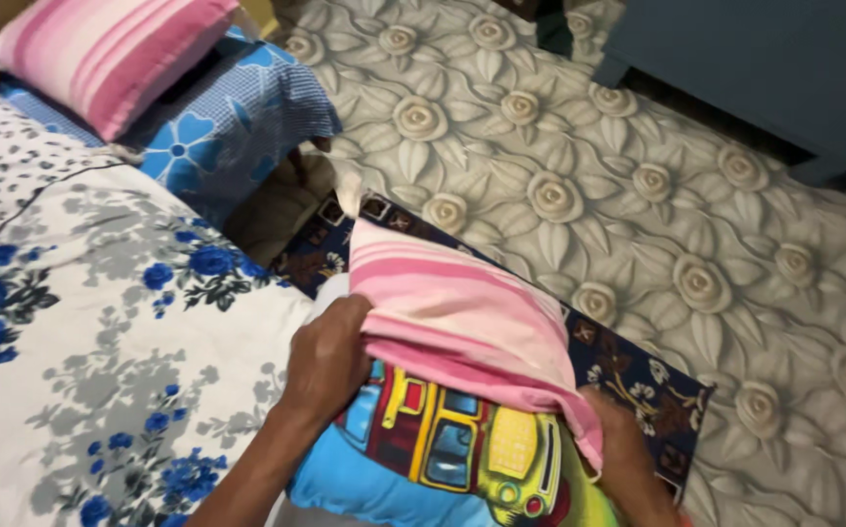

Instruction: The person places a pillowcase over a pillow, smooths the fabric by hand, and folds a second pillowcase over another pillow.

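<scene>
A pillow with a bright cartoon-vehicle print (443, 449) lies at the bed's edge, its far end inside a pink striped pillowcase (462, 312). My left hand (330, 356) grips the left side of the pillowcase's open hem. On the other side, my right hand (623, 449) holds the hem's right corner, partly hidden under the pink cloth. The printed pillow sticks out of the case towards me.
A bed sheet with blue and grey flowers (101, 322) covers the bed at left. At the head lie a pink striped pillow (111, 49) and a blue flowered pillow (218, 127). A dark patterned rug (638, 376) lies on rose-patterned flooring (638, 176). A blue cabinet (765, 59) stands at upper right.
</scene>
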